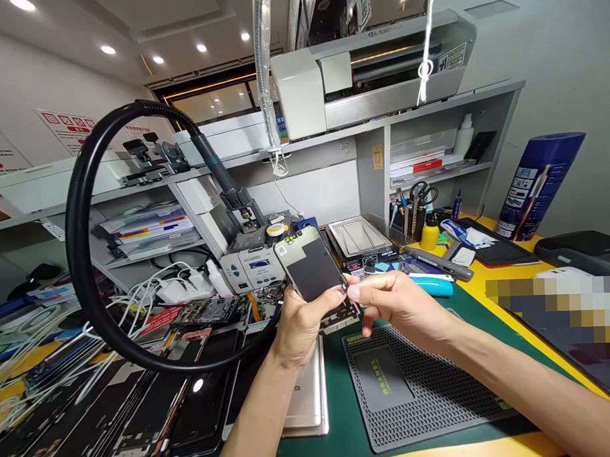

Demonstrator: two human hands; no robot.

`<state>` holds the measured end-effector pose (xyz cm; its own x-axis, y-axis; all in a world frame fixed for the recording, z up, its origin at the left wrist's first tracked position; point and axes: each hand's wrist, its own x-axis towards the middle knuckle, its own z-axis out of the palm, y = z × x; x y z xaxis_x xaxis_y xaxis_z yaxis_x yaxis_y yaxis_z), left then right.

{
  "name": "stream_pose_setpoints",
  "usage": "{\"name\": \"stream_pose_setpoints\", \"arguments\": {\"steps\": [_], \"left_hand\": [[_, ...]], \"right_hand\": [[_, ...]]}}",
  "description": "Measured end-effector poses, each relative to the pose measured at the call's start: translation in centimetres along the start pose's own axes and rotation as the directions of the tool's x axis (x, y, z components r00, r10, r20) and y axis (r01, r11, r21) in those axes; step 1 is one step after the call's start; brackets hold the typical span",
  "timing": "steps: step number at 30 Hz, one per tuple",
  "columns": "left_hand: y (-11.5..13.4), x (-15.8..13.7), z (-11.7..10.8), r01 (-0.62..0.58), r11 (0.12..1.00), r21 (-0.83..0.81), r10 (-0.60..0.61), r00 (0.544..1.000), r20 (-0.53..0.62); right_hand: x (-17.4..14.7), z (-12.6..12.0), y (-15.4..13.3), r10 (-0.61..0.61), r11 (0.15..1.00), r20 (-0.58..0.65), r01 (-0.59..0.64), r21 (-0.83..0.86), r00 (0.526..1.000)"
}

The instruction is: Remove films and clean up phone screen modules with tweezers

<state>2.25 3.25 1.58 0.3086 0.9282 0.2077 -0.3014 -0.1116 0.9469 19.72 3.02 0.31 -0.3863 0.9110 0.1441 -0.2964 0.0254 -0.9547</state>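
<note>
My left hand [299, 325] is wrapped around an opened phone screen assembly [313, 265], a dark panel with a pale upper part, held tilted above the bench. Its thumb lies across the lower part of the panel. At the assembly's lower right edge, close to that thumb, the thumb and index finger of my right hand [405, 306] are pinched together. Whatever sits between those fingertips is too small to make out. Below my right forearm lies a grey perforated mat [430, 377]. A gold phone [305, 398] rests under my left wrist.
Several phone screens and parts [156, 407] crowd the left side. A black hose [81, 263] loops above them. Behind my hands stand a soldering station [259, 267] and a flat heating plate [360, 240]. A blue spray can [538, 187] stands at right.
</note>
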Motion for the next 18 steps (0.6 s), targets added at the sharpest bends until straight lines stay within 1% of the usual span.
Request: {"name": "stream_pose_setpoints", "arguments": {"steps": [4, 9, 14, 18], "left_hand": [[-0.32, 0.03, -0.06, -0.027, 0.999, 0.017, 0.027, 1.000, -0.007], [-0.48, 0.01, -0.16, -0.023, 1.000, 0.001, 0.023, 1.000, -0.002], [-0.27, -0.04, 0.00, -0.026, 0.998, -0.054, 0.029, 0.998, 0.054], [-0.42, -0.05, 0.00, -0.007, 0.996, -0.088, 0.011, 0.999, 0.035]], "right_hand": [[-0.01, 0.13, -0.12, -0.006, 1.000, -0.014, 0.006, 0.001, 1.000], [0.02, 0.14, -0.08, -0.006, 1.000, -0.023, 0.006, 0.005, 1.000], [-0.01, 0.23, -0.23, -0.005, 1.000, -0.027, 0.005, 0.011, 1.000], [0.01, 0.22, -0.23, 0.002, 1.000, -0.028, -0.001, 0.015, 1.000]]}}
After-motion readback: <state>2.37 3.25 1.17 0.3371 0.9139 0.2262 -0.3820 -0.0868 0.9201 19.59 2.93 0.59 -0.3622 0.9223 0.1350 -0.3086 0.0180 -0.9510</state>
